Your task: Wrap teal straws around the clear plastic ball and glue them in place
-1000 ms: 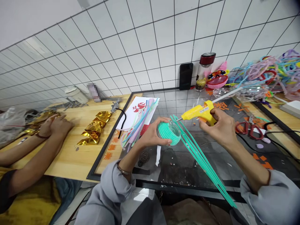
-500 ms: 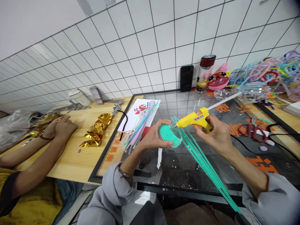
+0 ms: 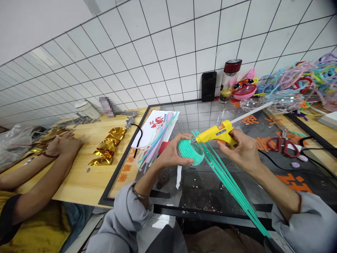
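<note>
My left hand [image 3: 173, 151] is closed around a small clear bowl [image 3: 191, 153] wound with rows of teal strips, thumb below and fingers over its far side. In my right hand [image 3: 240, 147] is a yellow hot glue gun [image 3: 217, 134], a white glue stick [image 3: 251, 112] poking out of its back. The gun's nozzle points left and meets the upper part of the bowl; whether it touches the strips I cannot tell. Several long teal strips [image 3: 231, 186] lie beside the bowl and run down past the table's front edge.
Pastel strips [image 3: 159, 142] lie on white paper [image 3: 142, 137] to the left. Red-handled scissors [image 3: 283, 146] and black cords are at right. A phone [image 3: 209, 86] and a glass bottle [image 3: 229, 82] stand by the wall. Another person's clasped hands [image 3: 63, 144] rest near gold foil [image 3: 109, 146].
The view has shifted very slightly. The glue gun's nozzle has moved a little left along the bowl. At left, the other person's hands have come closer together.
</note>
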`<state>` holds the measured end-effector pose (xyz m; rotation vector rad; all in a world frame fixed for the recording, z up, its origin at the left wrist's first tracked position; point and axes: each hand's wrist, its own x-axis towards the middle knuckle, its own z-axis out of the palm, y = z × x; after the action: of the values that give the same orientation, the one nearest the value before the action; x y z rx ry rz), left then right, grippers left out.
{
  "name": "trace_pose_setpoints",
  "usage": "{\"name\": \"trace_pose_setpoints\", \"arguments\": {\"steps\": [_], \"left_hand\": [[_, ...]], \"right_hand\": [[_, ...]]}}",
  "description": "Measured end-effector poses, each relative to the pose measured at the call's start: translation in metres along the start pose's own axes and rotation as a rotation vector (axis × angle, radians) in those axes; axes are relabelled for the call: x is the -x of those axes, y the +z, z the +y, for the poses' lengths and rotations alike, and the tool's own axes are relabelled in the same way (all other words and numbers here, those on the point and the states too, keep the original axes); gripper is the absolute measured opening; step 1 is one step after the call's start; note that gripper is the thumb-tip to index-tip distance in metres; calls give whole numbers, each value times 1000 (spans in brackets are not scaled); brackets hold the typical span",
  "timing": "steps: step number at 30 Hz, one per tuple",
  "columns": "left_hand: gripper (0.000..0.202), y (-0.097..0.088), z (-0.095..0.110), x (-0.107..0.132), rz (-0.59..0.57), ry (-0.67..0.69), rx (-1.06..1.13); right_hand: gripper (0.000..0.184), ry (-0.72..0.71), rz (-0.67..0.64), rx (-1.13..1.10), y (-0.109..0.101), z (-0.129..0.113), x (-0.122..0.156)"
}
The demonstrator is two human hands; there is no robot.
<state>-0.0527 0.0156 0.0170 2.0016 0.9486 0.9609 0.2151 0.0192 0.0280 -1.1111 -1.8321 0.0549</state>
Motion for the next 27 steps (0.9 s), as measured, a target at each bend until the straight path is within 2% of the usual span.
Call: {"name": "trace_pose_setpoints", "arguments": {"steps": [7,13,27], "left_hand": [[70,-1,2,-1,-2,-15,-2],[70,-1,3,-1,-3,-38,10],[69,-1,5,-1,-11,-36,24]], "right_hand": [[30,-33,-19,-2,-1,3,-1],[33,-123,-3,-15,-1,6,-1],[34,-157,-38,-26,-4,6,-2]]}}
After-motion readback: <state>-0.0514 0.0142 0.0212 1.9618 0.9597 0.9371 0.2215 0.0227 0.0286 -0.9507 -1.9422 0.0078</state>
